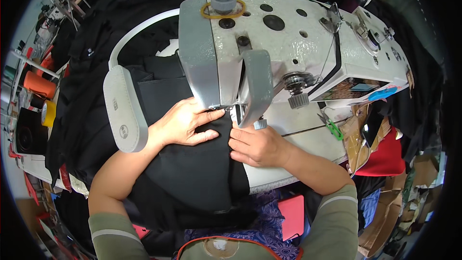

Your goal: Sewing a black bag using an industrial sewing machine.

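Note:
Under the needle area of a white and grey sewing machine (298, 43) lies black fabric (192, 173), hanging over the table's near edge toward me. My left hand (187, 123) rests palm down on the fabric, fingers spread, its index fingertip close to the presser foot. Just right of the needle area, my right hand (257, 145) has its fingers curled at the fabric's right edge, pinching it. The machine's grey front cover hides part of the needle and the right fingertips.
A white lamp (124, 108) on a bent arm stands left of the machine head. Green-handled scissors (333, 129) lie right of the machine arm. More black cloth (82, 96) is heaped at left. A yellow tape roll (48, 113) sits at the far left.

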Action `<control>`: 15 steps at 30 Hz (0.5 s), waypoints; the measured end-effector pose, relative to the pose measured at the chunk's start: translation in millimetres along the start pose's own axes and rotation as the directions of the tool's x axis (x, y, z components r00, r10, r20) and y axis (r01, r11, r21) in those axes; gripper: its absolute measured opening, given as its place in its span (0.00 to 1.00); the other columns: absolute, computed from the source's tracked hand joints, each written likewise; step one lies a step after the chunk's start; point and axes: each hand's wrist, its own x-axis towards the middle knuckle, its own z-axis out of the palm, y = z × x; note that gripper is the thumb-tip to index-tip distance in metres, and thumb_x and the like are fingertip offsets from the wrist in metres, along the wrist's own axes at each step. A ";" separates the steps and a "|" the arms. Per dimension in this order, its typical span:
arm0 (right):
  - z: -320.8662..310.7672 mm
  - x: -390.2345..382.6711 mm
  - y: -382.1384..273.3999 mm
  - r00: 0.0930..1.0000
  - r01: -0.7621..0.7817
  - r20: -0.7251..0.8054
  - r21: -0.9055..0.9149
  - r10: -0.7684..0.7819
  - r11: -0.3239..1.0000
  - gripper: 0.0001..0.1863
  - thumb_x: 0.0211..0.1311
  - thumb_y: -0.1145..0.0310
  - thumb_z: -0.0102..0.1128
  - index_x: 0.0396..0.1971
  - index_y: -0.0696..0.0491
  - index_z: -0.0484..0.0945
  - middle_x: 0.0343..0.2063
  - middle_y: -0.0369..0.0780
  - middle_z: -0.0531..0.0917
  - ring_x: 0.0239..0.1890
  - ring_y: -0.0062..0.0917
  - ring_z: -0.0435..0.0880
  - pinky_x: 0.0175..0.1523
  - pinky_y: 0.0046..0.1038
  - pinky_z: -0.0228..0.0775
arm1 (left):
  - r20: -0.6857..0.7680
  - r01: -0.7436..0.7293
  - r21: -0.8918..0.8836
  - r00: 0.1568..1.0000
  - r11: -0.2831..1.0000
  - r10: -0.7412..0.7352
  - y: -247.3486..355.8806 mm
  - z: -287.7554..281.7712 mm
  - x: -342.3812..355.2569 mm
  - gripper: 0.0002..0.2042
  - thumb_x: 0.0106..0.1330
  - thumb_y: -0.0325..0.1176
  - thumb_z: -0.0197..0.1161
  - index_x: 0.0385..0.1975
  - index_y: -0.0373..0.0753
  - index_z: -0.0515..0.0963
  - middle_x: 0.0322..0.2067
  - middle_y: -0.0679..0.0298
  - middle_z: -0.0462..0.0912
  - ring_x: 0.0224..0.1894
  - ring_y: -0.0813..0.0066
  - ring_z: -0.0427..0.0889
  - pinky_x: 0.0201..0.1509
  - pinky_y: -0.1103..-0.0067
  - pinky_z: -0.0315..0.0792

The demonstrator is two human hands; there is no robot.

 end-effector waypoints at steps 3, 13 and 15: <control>1.7 0.1 1.3 0.996 0.089 -0.031 0.066 -0.087 0.994 0.14 0.48 0.65 0.69 0.33 0.56 0.78 0.38 0.39 0.78 0.41 0.33 0.80 0.44 0.32 0.76 | -0.076 -0.057 -0.011 0.996 0.998 0.056 -7.5 -0.4 4.6 0.23 0.56 0.45 0.69 0.45 0.34 0.80 0.44 0.54 0.81 0.45 0.53 0.81 0.50 0.66 0.75; 4.0 -7.5 -4.9 0.997 0.052 0.041 0.152 -0.059 0.987 0.19 0.41 0.59 0.72 0.26 0.58 0.76 0.35 0.44 0.78 0.45 0.42 0.80 0.61 0.39 0.70 | 0.185 0.211 0.407 0.934 0.889 -0.306 84.6 -36.0 7.8 0.24 0.51 0.40 0.70 0.45 0.30 0.79 0.49 0.53 0.78 0.57 0.55 0.72 0.62 0.66 0.66; 4.6 -5.5 -8.0 0.997 0.046 0.050 0.136 -0.054 0.990 0.19 0.40 0.59 0.72 0.25 0.58 0.77 0.35 0.44 0.78 0.45 0.42 0.80 0.62 0.39 0.70 | 0.196 0.312 0.371 0.894 0.875 -0.402 143.1 -37.2 -4.5 0.26 0.51 0.40 0.70 0.47 0.31 0.77 0.52 0.51 0.75 0.57 0.53 0.72 0.64 0.61 0.65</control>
